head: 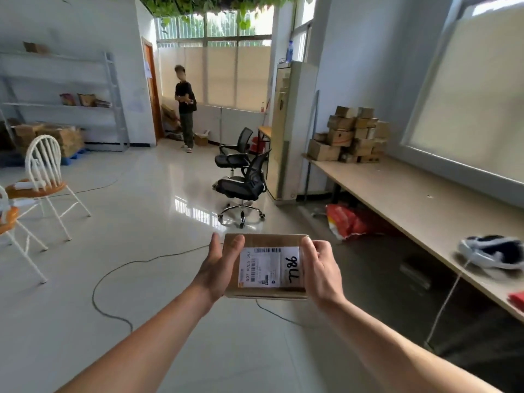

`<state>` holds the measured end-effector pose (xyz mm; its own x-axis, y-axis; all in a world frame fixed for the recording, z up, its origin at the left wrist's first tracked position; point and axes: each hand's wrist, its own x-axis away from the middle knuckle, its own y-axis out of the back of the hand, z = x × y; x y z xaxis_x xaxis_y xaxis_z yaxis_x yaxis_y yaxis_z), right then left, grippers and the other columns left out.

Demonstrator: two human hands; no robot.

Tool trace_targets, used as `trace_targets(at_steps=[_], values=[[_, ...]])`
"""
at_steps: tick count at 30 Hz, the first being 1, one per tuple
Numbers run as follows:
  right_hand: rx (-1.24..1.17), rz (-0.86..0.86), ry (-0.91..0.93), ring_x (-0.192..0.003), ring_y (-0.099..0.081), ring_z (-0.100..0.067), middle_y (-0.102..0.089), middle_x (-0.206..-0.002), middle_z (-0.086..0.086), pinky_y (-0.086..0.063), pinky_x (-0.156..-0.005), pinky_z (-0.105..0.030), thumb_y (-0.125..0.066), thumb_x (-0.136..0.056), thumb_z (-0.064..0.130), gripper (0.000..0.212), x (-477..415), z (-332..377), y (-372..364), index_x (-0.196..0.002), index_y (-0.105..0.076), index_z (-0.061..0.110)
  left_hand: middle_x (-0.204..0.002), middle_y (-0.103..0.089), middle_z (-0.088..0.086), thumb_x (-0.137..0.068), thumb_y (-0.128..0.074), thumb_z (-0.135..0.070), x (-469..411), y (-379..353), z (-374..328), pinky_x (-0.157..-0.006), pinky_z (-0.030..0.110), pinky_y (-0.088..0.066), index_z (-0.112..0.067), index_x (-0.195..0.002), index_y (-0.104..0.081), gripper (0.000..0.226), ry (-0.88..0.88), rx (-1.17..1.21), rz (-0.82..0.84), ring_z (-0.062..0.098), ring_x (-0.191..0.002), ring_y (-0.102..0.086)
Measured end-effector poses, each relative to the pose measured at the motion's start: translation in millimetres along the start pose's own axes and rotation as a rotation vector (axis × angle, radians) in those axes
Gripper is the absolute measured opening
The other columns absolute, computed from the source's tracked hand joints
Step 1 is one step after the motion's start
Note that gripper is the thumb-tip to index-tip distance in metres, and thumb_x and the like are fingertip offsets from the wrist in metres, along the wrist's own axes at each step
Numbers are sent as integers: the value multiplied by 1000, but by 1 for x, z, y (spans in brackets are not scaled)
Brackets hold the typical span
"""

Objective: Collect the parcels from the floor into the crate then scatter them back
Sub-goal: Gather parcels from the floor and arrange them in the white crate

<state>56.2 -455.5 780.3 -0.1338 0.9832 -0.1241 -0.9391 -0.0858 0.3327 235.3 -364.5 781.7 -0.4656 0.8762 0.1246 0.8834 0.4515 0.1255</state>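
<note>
Fingers (309, 248) curled round both short ends of a flat brown cardboard parcel (266, 241), left hand (218, 268) and right hand (321, 269) each gripping. White barcode label (269, 268) faces up, long axis runs left-right, mid-air over the tiled floor (141, 251).

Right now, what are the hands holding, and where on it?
A cardboard parcel, held by its two short ends: left hand on the left end, right hand on the right, thumbs over the labelled top.

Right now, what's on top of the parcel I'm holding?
A white shipping label with barcodes and black handwriting covers most of the top of the parcel. The left hand and right hand grip its sides, thumbs over the top edges. Its underside is hidden.
</note>
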Motion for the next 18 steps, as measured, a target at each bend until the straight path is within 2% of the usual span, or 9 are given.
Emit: trace_targets(at_steps=[3, 5, 8, 12, 16, 18], values=[[1, -96, -21, -89, -63, -15, -68, -91, 4, -48, -85, -40, -42, -105, 54, 39, 8, -12, 27, -104, -60, 19, -156, -44, -2, -50, -51, -102, -5, -25, 7, -113, 59, -37, -42, -159, 3, 136, -3, 33, 126, 28, -138, -48], [14, -150, -31, -88, -63, -17, -67, -90, 3, -48, -82, -39, -40, -106, 54, 42, 17, -20, 44, -103, -60, 18, -154, -47, -1, -53, -54, -102, -10, -41, 14, -113, 60, -37, -48, -156, -10, 125, -4, 30, 212, 27, -138, -48], [15, -226, -58, -83, -62, -16, -67, -87, 3, -45, -73, -33, -39, -107, 51, 40, 29, -32, 68, -101, -59, 16, -148, -54, 2, -59, -55, -98, -13, -65, 20, -111, 60, -39, -44, -152, -25, 111, -7, 54, 320, 27, -134, -52], [37, -311, -95, -77, -60, -10, -65, -82, 3, -40, -65, -21, -39, -108, 48, 41, 43, -44, 103, -98, -59, 14, -149, -53, 1, -63, -55, -95, -4, -101, 17, -110, 59, -40, -44, -156, -17, 112, -16, 72, 424, 27, -132, -54], [45, -383, -119, -80, -64, -18, -68, -83, 0, -48, -77, -38, -39, -107, 52, 41, 51, -57, 135, -99, -58, 16, -153, -48, 1, -53, -57, -100, 2, -137, 13, -116, 57, -35, -42, -158, -11, 128, -25, 76, 494, 27, -138, -48], [49, -412, -131, -82, -65, -21, -68, -84, -1, -49, -80, -43, -39, -107, 53, 41, 54, -63, 151, -98, -57, 17, -153, -49, 3, -53, -54, -101, 4, -155, 10, -115, 59, -35, -44, -157, -17, 124, -28, 56, 503, 29, -138, -48]])
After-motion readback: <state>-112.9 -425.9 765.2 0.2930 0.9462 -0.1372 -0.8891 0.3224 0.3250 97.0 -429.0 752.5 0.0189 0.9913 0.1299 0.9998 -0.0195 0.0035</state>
